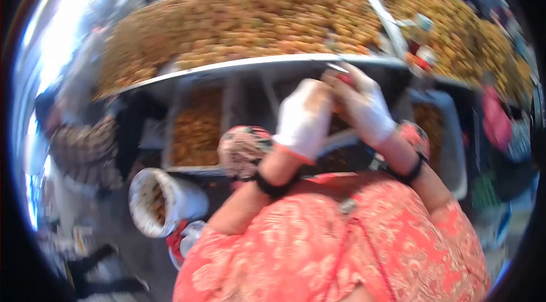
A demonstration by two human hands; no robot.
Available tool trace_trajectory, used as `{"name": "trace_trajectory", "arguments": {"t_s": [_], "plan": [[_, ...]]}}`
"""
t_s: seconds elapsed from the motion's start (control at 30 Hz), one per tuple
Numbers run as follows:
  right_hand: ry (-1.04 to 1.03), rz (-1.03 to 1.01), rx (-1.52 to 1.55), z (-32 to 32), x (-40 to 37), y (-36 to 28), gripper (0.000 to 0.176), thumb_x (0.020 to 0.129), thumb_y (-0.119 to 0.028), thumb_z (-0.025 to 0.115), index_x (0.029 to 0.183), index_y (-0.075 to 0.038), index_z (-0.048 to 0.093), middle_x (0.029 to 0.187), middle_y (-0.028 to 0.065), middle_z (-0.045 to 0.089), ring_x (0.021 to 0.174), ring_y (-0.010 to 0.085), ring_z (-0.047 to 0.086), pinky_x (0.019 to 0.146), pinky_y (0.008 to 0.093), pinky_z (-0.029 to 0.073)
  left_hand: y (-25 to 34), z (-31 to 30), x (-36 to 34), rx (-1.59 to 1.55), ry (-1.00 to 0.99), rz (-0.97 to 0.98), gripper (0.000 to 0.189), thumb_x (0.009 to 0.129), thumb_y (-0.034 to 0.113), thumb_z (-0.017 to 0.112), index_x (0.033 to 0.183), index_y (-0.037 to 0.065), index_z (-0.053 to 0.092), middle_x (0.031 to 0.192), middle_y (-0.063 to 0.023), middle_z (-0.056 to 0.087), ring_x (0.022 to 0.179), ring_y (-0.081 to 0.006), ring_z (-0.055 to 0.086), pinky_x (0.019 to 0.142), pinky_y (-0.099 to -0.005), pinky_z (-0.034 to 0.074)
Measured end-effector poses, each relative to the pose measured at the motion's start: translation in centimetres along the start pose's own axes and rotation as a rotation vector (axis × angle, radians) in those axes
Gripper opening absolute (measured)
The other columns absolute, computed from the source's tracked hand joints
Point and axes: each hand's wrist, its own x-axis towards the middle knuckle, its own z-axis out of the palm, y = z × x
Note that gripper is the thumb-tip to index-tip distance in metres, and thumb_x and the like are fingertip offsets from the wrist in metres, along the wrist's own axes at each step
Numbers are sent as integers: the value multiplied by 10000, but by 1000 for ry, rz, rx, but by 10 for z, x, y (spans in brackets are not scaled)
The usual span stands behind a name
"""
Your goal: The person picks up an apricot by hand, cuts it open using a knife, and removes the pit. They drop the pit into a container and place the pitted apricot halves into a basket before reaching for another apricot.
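My left hand point(305, 115) wears a white glove with bare fingertips. Its fingers are closed against those of the other hand, and whatever they hold is hidden. My right hand point(367, 106), gloved in the same way, is wrapped around a small knife point(336, 67) that shows a shiny metal tip and some red at the grip; blur hides its exact shape. Both hands meet just in front of the metal edge point(256, 63) of a large table heaped with small yellow-orange fruit point(273, 12).
Below the table edge stand a crate point(166, 143) of orange pieces at left and a grey tub point(456, 148) at right. A white bucket point(190, 197) with scraps sits by my left side. A metal divider point(378, 6) splits the heap. Other people stand at both sides.
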Motion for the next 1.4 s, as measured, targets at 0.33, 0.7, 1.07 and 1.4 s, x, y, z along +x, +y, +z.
{"name": "trace_trajectory", "arguments": {"t_s": [0.33, 0.7, 1.07, 1.4], "plan": [[12, 209, 301, 12, 6, 16, 99, 994, -187, 585, 941, -105, 571, 714, -45, 530, 526, 31, 466, 412, 189, 327, -20, 6, -7, -306, 55, -178, 175, 1014, 173, 515, 1041, 13, 582, 846, -110, 624, 787, -183, 614, 727, -329, 498], [-35, 27, 189, -25, -10, -21, 173, 980, -220, 595, 933, -60, 639, 717, -27, 576, 553, 67, 494, 493, 201, 389, 17, -40, -15, -1034, -132, -384, 310, 958, 308, 529, 1099, 38, 586, 738, -57, 557, 457, -120, 439, 357, -247, 270], [20, -264, 200, -7, -39, -75, 225, 933, -233, 709, 1003, -21, 684, 791, 47, 687, 561, 68, 572, 476, 210, 428, 39, -38, -24, -1018, 95, -672, 470, 966, 575, 520, 1028, 120, 624, 724, -26, 598, 541, -122, 535, 433, -223, 344], [-24, -252, 170, -4, -39, -60, 297, 1021, -278, 554, 858, -34, 600, 883, 97, 699, 567, 67, 555, 473, 207, 412, 43, -28, -20, -902, 253, -741, 346, 997, 466, 518, 1093, 137, 569, 783, -28, 590, 550, -113, 527, 433, -217, 356]]}}
